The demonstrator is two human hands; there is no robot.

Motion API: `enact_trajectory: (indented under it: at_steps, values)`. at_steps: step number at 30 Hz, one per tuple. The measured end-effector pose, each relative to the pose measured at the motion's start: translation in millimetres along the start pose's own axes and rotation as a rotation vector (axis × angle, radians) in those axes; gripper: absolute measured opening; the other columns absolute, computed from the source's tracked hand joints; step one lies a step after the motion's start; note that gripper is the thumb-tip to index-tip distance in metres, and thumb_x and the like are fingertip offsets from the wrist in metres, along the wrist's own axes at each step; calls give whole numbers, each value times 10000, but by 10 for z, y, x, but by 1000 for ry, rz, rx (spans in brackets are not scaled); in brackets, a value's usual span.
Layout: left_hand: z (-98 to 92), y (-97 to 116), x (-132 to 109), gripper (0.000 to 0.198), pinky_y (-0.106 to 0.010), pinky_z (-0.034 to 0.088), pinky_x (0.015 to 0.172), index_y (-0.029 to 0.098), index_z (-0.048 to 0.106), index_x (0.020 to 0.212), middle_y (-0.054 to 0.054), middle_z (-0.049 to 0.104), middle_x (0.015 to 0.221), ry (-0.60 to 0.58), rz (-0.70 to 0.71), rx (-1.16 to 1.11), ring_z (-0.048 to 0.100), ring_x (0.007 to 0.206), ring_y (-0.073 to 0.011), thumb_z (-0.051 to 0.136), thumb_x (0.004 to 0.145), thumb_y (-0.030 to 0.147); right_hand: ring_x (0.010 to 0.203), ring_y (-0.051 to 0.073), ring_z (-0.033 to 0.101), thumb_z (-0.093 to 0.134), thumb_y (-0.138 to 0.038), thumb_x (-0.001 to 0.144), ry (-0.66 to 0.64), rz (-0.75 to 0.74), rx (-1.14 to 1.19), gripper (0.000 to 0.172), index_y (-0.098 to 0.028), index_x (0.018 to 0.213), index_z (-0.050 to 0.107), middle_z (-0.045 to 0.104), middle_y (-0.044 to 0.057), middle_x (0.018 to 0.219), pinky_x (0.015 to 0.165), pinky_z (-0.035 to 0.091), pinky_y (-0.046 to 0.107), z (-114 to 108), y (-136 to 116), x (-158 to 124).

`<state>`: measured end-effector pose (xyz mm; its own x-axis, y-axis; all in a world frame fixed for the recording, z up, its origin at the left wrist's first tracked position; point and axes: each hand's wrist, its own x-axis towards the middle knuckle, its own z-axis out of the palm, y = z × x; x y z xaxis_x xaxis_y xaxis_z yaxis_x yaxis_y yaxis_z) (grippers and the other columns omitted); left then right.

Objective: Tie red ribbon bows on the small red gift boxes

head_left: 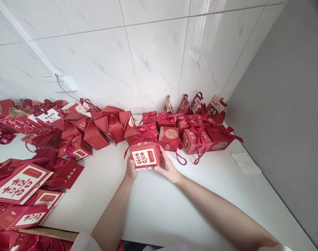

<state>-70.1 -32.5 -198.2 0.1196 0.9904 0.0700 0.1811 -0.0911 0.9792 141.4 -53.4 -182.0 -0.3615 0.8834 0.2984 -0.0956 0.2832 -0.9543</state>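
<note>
Between my two hands is a red gift box [145,157] with a white front panel, a large red double-happiness character and a ribbon on top. My left hand [132,170] grips its left side, thumb at the front. My right hand [169,167] is wrapped around its right side, with the thumb near the lower front corner. Just behind it stand more red boxes with ribbon bows, among them one with a round gold emblem [171,134] and a larger one with a bow [197,139].
Peaked red boxes [96,134] stand in a row left of centre. Larger boxes [20,183] are piled at the left edge. Small tagged boxes [217,108] lean by the tiled wall. A white tissue [245,163] lies right, near a grey panel [287,104]. A cable hangs from a socket [60,83].
</note>
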Motion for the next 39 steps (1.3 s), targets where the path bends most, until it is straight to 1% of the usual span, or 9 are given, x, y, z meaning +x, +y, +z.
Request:
enact_trajectory:
  at_steps: [6,12,15,22,29,32,34,36,39]
  values:
    - [281,45,146,961,-514,471,1004,226,418,1388,-129,591,1338,166,146,-121,500,1298,-388,195,739,899,1477,245,310,536,-611,905,37,19,89,893,-322,1585,35,274,55,1626,1212,263,438,-36,-81,55]
    - [472,87,317,928,-496,471,1016,251,452,1374,-97,590,1330,215,187,-155,478,1319,-379,210,744,888,1487,273,272,415,-670,922,250,-26,-31,864,-271,1582,26,266,73,1623,1205,277,448,34,-36,90]
    - [454,78,364,898,-488,491,991,218,494,1331,-120,624,1264,200,209,-202,541,1252,-368,236,768,869,1467,282,312,450,-647,923,318,-64,-22,841,-255,1576,91,286,87,1611,1203,282,454,67,-8,106]
    - [336,78,327,741,-460,541,899,205,580,1202,-112,677,1124,182,293,-346,642,1081,-333,462,771,796,1394,304,429,552,-612,897,287,-25,46,800,-227,1534,260,448,122,1515,1153,357,473,56,-72,91]
    - [324,116,271,678,-446,547,826,222,625,1101,-104,690,999,193,262,-314,671,957,-306,393,817,793,1397,310,428,590,-576,891,274,-38,109,786,-250,1532,272,426,118,1531,1152,364,488,45,-39,90]
    - [332,197,271,641,-430,536,825,224,604,1086,-107,654,1046,381,249,-111,654,949,-285,375,842,770,1420,313,391,553,-579,910,318,-48,109,742,-249,1523,297,405,110,1544,1176,318,507,42,15,62]
    - [316,249,282,554,-416,503,902,250,549,1163,-103,580,1192,589,252,10,605,1064,-282,577,801,668,1414,317,397,554,-585,905,325,-57,106,749,-243,1521,299,412,115,1536,1175,317,514,44,15,52]
    - [266,288,299,650,-401,463,976,288,472,1279,-106,463,1342,743,226,91,526,1204,-286,728,736,538,1399,323,417,574,-599,887,317,-66,106,784,-237,1522,290,424,124,1525,1163,338,516,49,-11,52]
    - [109,378,343,538,-389,438,1025,272,437,1357,-127,411,1396,859,206,197,481,1279,-265,554,888,509,1380,323,442,569,-615,882,312,-76,98,794,-234,1519,288,436,130,1514,1148,362,512,58,-65,57]
